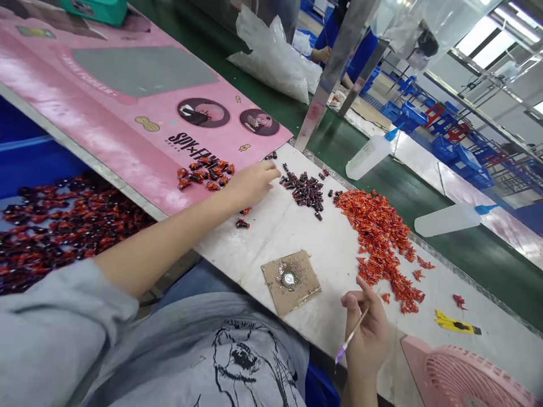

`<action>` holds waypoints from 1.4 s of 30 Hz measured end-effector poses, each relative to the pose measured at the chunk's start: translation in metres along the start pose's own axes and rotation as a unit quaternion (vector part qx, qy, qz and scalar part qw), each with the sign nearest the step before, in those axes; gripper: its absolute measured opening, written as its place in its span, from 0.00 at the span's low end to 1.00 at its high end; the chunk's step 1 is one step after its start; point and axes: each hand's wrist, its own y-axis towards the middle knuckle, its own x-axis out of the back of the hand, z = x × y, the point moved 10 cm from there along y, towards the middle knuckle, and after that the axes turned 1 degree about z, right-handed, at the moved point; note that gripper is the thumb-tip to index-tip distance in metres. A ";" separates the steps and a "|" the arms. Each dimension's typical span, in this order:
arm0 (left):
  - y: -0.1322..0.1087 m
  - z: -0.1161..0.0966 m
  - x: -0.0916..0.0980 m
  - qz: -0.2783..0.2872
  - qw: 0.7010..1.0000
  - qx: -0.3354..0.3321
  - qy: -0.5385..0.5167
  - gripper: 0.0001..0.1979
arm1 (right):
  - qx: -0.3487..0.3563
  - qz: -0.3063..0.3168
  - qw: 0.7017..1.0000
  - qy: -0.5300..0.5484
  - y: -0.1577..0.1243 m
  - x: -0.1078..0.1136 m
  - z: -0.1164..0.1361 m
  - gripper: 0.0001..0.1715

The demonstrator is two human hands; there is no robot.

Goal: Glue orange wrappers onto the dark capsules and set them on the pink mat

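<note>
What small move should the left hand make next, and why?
Probably the left hand should pick one dark piece from the loose cluster of dark pieces, since it reaches just beside that cluster, while the right hand is occupied holding a purple-tipped stick.

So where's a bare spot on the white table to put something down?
The white tabletop is bare between the cardboard square, the dark pieces and the orange pieces. A smaller patch lies between the orange pieces and the yellow cutter. It's crowded around the left hand, beside the dark pieces.
</note>
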 end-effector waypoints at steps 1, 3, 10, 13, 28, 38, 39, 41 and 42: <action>0.013 -0.006 -0.008 0.009 1.000 -0.019 0.008 0.16 | -0.001 0.004 1.000 0.019 -0.003 -0.002 0.004 0.18; 0.032 -0.017 -0.021 0.029 0.998 -0.055 0.025 0.18 | -0.003 0.004 0.998 0.057 -0.009 -0.003 0.012 0.18; 0.038 -0.032 -0.035 0.050 0.986 -0.138 0.077 0.13 | -0.043 0.006 0.986 0.162 -0.015 -0.007 0.009 0.19; 0.034 -0.032 -0.038 0.053 0.983 -0.155 0.083 0.13 | -0.005 0.053 0.978 0.200 -0.007 -0.021 0.017 0.19; 0.029 -0.009 -0.015 -0.006 0.991 0.009 -0.137 0.10 | -0.122 0.146 0.968 0.162 -0.016 -0.094 0.003 0.10; -0.102 -0.040 -0.015 -0.036 0.639 0.267 -0.720 0.12 | -0.073 0.179 0.977 0.090 -0.013 -0.099 0.022 0.12; -0.112 -0.046 -0.020 -0.024 0.609 0.281 -0.741 0.13 | -0.099 0.174 0.974 0.106 -0.013 -0.099 0.020 0.12; -0.126 -0.057 -0.027 0.000 0.566 0.302 -0.768 0.15 | -0.159 0.159 0.963 0.147 -0.013 -0.099 0.012 0.13; -0.131 -0.062 -0.030 0.012 0.549 0.308 -0.777 0.15 | -0.185 0.151 0.956 0.170 -0.013 -0.099 0.008 0.14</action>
